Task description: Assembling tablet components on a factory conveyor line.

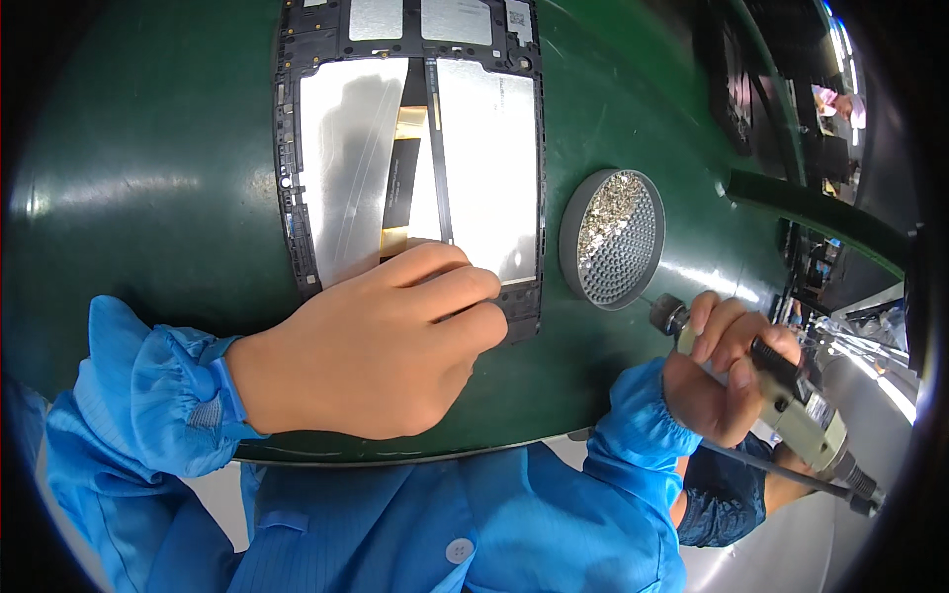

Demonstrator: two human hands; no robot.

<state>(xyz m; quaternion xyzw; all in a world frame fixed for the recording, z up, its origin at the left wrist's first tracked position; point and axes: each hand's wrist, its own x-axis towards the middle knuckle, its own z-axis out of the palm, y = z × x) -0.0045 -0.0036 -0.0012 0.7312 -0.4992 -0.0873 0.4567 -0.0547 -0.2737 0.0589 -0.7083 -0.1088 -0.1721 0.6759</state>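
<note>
A: Where is the black frame (520, 311) lying?
B: It is lying on the green tabletop (148, 188), left of the round gray dish (570, 237), and it is running out past the top edge of the view.
A: What is it carrying?
B: 2 large silver plates are filling most of it, the left plate (346, 138) and the right plate (489, 168). A dark strip with gold-coloured ends (399, 183) is lying between them, and a thin dark ribbon (438, 148) is running alongside the right plate.
A: What is the left hand (381, 341) doing?
B: It is reaching over the frame's lower part, back upward, fingers bending and bunching close together. The fingertips are hiding from view, so nobody can tell whether they are pinching anything.
A: And the right hand (727, 366)?
B: It is wrapping tightly around a power screwdriver (809, 423) with a beige body. The tool is pointing toward the dish, its bit ending near the lower rim.
A: What is the dish holding?
B: Many small shiny metal pieces (608, 210) are lying along its upper left, and 2 blue sleeves (153, 395) are covering the person's arms.
</note>
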